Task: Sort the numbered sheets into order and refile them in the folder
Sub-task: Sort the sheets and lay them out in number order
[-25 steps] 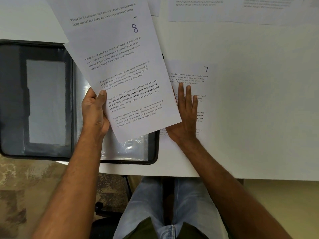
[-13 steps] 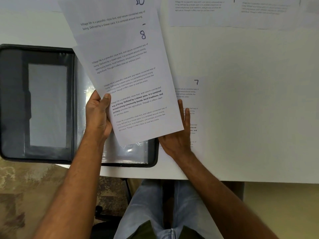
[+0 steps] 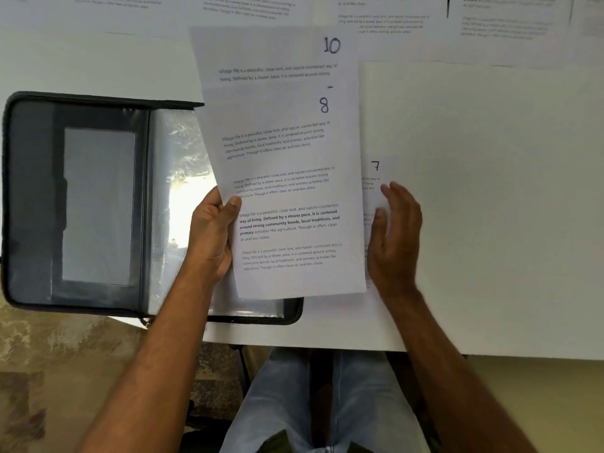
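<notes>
R hand (image 3: 397,237) now off sheet 7 (image 3: 376,178), fingers loose; L hand (image 3: 212,237) gripping sheets 8/10 (image 3: 287,158) over folder (image 3: 81,204).

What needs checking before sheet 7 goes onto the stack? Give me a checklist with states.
1. Left hand grips the stack: ok.
2. Sheet 8 on top, sheet 10 behind it: ok.
3. A 9 between them: cannot tell, only a pen mark shows.
4. Sheet 7 flat on the table, half under the stack: ok.
5. Right hand gripping sheet 7: not ok, fingers loose over it.
6. Folder open: ok.
</notes>
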The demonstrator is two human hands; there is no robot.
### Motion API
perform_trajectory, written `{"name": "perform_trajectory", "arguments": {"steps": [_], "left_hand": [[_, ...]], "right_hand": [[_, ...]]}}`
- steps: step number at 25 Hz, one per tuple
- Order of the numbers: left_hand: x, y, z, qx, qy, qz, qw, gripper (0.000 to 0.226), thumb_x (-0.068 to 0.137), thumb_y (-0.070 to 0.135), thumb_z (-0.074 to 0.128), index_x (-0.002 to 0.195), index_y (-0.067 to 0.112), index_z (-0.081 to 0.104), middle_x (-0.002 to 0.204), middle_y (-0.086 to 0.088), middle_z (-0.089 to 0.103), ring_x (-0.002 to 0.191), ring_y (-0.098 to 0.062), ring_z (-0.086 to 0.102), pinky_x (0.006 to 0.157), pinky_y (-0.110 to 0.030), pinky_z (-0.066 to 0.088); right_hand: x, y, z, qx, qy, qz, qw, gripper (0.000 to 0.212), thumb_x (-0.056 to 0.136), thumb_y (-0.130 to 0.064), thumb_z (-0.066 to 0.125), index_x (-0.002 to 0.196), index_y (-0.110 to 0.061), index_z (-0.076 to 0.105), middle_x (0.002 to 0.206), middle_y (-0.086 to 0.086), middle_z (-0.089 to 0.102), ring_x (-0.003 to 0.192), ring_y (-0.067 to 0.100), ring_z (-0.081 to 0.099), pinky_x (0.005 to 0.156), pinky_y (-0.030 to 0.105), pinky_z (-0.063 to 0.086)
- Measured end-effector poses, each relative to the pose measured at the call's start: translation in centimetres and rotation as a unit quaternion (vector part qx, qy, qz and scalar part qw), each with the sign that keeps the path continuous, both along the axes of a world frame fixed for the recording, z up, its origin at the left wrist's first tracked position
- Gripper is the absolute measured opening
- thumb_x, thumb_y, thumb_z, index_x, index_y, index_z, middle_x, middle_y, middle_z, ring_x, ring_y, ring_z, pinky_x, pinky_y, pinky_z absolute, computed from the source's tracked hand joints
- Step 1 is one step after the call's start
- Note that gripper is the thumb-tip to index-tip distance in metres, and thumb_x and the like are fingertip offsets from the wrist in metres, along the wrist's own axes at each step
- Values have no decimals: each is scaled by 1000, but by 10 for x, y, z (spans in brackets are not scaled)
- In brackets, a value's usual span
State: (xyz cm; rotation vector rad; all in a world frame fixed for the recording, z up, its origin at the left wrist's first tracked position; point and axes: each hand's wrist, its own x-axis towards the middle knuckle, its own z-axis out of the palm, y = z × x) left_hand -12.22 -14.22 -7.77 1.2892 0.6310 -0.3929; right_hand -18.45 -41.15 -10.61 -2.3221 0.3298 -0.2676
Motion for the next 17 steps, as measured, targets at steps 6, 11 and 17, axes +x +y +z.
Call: {"name": "perform_trajectory", "arguments": {"steps": [6, 11, 17], "left_hand": [[-14, -20, -5, -14, 17, -42, 999, 32, 105, 2, 51, 134, 9, 61, 115, -5, 78, 103, -22, 75, 82, -35, 62], [-19, -25, -5, -24, 17, -70, 997, 34, 105, 2, 51, 136, 9, 60, 120, -7, 76, 106, -24, 74, 83, -35, 62], [-22, -26, -7, -26, 12, -88, 996, 35, 105, 3, 51, 139, 8, 59, 125, -11, 74, 111, -27, 73, 89, -38, 62]], "right_hand": [[54, -14, 41, 200, -20, -73, 977, 41, 105, -3, 48, 142, -18, 54, 141, 3, 56, 109, 14, 69, 88, 38, 61], [78, -30, 57, 178, 29, -22, 983, 45, 98, -8, 60, 143, -15, 59, 135, 4, 60, 100, -5, 61, 83, 11, 49], [83, -33, 63, 255, 82, -53, 962, 46, 97, -6, 68, 141, -9, 57, 111, -7, 64, 62, -8, 58, 72, 9, 48]]}}
